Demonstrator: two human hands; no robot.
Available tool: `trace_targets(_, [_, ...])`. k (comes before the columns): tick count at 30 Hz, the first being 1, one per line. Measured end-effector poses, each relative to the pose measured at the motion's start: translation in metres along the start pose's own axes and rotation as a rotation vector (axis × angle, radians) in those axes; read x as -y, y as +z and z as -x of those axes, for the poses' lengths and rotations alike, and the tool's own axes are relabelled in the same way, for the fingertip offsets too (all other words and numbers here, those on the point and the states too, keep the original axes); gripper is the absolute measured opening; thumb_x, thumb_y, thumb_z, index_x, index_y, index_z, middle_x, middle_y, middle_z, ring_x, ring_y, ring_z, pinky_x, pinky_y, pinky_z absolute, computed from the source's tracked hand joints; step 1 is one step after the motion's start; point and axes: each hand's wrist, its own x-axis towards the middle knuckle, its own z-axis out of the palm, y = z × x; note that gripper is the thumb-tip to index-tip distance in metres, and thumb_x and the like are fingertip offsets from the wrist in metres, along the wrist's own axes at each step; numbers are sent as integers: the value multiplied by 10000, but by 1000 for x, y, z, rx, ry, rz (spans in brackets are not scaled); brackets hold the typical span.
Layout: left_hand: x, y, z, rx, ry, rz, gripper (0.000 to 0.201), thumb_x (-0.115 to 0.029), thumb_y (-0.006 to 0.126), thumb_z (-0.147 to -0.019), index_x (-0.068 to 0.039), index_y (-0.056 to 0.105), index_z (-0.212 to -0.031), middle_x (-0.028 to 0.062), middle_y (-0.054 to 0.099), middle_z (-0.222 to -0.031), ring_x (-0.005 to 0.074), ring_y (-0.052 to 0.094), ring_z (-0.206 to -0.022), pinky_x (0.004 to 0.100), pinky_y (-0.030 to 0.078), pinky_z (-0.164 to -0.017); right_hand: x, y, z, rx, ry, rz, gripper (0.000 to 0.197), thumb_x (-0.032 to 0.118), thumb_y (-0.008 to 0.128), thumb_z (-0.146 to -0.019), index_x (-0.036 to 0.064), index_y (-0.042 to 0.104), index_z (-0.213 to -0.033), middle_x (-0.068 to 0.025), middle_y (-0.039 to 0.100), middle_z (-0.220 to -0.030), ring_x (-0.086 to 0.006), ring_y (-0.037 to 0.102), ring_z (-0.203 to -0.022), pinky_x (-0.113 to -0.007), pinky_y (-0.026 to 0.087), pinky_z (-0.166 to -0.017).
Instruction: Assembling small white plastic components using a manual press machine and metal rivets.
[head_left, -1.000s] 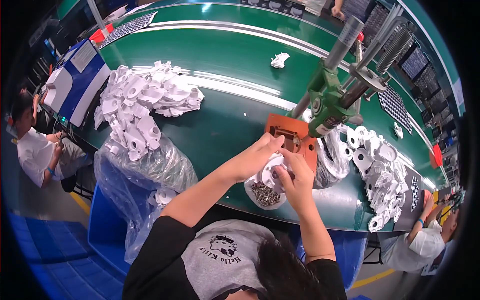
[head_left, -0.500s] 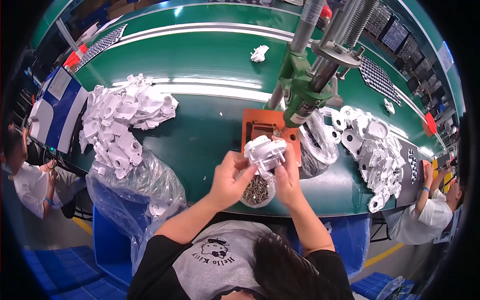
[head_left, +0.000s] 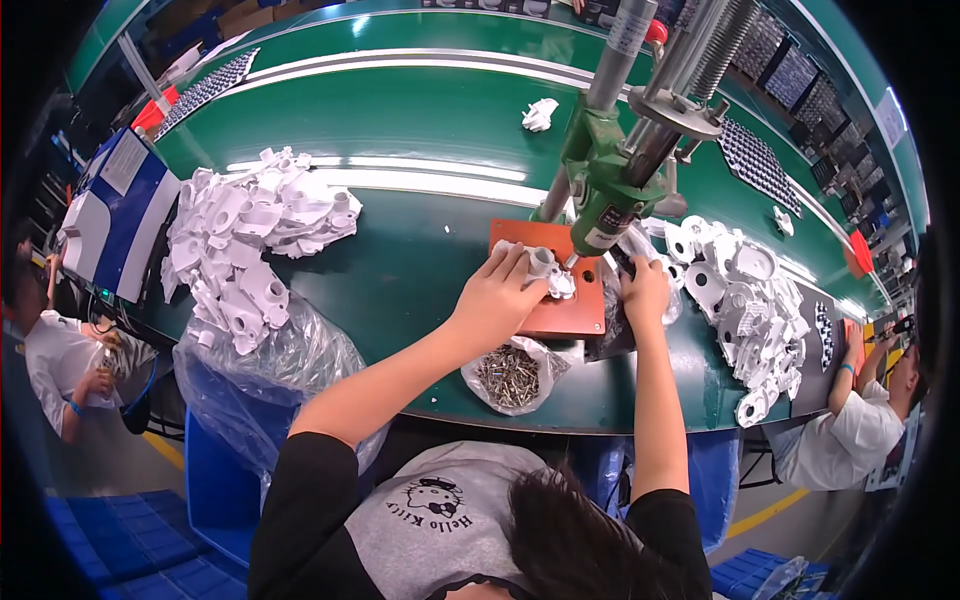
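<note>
My left hand (head_left: 502,288) is closed over a white plastic housing (head_left: 562,284), which it holds on the orange base plate (head_left: 560,318) of a green press (head_left: 605,195). The housing sits just below the press's lower tip, with a round tube on it pointing up. To the right of the plate, my right hand (head_left: 645,290) is at a clear plastic bag (head_left: 668,300) with dark contents. Its fingertips are partly hidden there, so I cannot tell whether they grip anything. Nearest me, an open bag of small metal screws (head_left: 508,380) lies before the plate.
White plastic parts are heaped at left (head_left: 245,225), and another pile of white parts (head_left: 750,300) lies at right. A single white part (head_left: 540,115) rests on the green belt (head_left: 420,120) behind. A blue-and-white machine (head_left: 118,215) stands far left. Co-workers sit at both sides.
The white housing has gone from both hands in front of me onto the orange plate, under my left hand. My right hand has let go of it and moved right to the bag.
</note>
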Motion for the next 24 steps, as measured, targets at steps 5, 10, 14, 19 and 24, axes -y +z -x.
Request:
trace_targets(5, [0,0,-2,-53,43,-26,118,-95,628,-720,-55,555,-803,219,608,-1030,350,577,-1059,442,461,-924,3,2,-6,91,22,82,241,154,525,-794,73,634,-994,-200,562,-972,-388,583,-866,-463,485,-753])
trace_targets(10, [1,7,0,-69,60,-33,141,-104,617,-697,-55,564,-818,224,597,-1063,354,578,-1055,441,464,-920,3,4,-11,33,86,75,239,134,438,-864,64,600,-1025,-235,542,-1010,-416,605,-846,-478,496,-738])
trace_targets(14, [-3,8,-5,-45,60,-43,130,-109,624,-721,-60,574,-830,221,594,-1075,356,573,-1059,437,464,-920,-4,9,-18,157,65,133,215,156,466,-872,68,559,-1045,-232,529,-1055,-420,605,-853,-480,497,-733])
trace_targets(19, [4,9,1,56,-8,136,119,-131,620,-769,-60,577,-853,239,588,-1078,358,569,-1062,419,453,-929,1,-1,-19,160,65,68,184,175,566,-820,64,572,-966,-223,545,-1018,-420,597,-855,-481,491,-736])
trace_targets(24, [5,12,4,80,13,202,128,-165,604,-812,-52,583,-867,268,578,-1098,372,559,-1078,427,439,-939,-18,4,-20,158,53,-72,151,182,591,-802,70,600,-903,-221,558,-956,-404,586,-857,-468,477,-746])
